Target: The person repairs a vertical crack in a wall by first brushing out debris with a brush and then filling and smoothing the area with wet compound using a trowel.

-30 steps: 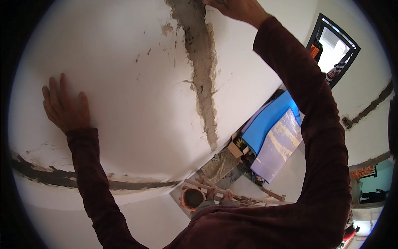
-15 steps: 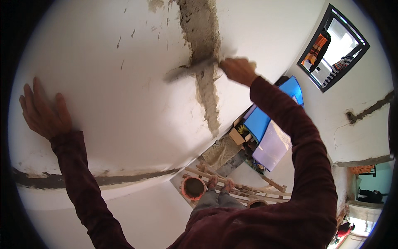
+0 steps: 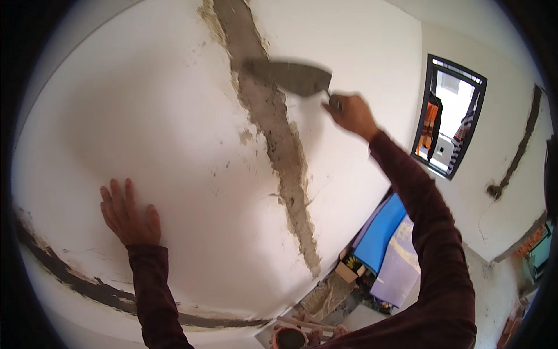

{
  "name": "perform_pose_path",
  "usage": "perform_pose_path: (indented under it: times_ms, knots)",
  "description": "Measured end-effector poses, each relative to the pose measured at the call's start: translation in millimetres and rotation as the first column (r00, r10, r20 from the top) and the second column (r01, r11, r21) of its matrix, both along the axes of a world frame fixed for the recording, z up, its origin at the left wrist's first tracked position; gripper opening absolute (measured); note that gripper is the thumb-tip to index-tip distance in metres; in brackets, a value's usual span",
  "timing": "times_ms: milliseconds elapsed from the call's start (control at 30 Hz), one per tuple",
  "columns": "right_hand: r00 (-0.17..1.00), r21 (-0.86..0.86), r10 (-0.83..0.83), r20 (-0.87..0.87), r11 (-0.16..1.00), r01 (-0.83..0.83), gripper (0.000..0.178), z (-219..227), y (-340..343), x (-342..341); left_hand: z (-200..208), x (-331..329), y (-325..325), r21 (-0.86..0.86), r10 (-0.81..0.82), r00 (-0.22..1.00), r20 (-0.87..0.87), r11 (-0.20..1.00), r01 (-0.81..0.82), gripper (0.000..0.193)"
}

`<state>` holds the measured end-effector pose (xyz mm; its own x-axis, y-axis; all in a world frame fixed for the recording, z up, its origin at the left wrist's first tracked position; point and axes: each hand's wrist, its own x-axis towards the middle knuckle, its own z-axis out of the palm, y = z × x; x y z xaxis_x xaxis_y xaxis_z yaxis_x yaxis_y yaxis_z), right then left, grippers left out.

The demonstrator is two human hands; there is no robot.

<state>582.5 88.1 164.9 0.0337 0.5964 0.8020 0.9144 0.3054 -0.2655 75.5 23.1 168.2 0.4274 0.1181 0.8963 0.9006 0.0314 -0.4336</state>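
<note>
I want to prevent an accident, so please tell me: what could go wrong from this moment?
First, the trowel, held in the right grip, reaches over the grey strip; if it slips, its edge might scrape the white wall beside the strip. Second, the feet are close to the orange bucket, so a careless step could perhaps knock it.
</note>
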Motion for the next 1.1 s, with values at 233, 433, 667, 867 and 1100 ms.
perform_pose_path:
  times_ms: [233, 433, 667, 867, 1100]
  knots:
    - [0.984, 0.113, -0.178, 0.022, 0.978, 0.174, 0.026, 147.2, 55.9, 30.9, -7.9, -4.2, -1.3, -0.039, 0.012, 1.000, -0.011, 0.999, -0.012, 0.055]
    - [0.982, 0.067, -0.035, 0.185, 0.997, 0.023, 0.023, 148.5, 48.5, 28.1, -6.1, 6.0, 6.9, -0.014, 0.039, 0.999, 0.009, 0.999, -0.039, 0.058]
    - [0.940, 0.243, 0.070, 0.335, 0.957, -0.158, 0.020, 20.5, 61.0, 29.8, -8.5, 8.5, 16.5, 0.128, 0.012, 0.992, -0.126, 0.992, 0.004, 0.049]
    - [0.956, 0.024, 0.036, 0.291, 0.999, -0.045, 0.020, -96.7, 54.3, 31.3, -12.0, -4.7, 28.0, 0.126, 0.015, 0.967, -0.253, 0.992, 0.017, 0.051]
    - [0.942, -0.023, 0.115, 0.316, 0.993, -0.113, 0.022, -247.9, 57.1, 30.6, -3.0, -48.2, 32.7, 0.238, 0.195, 0.813, -0.549, 0.969, -0.072, 0.015]
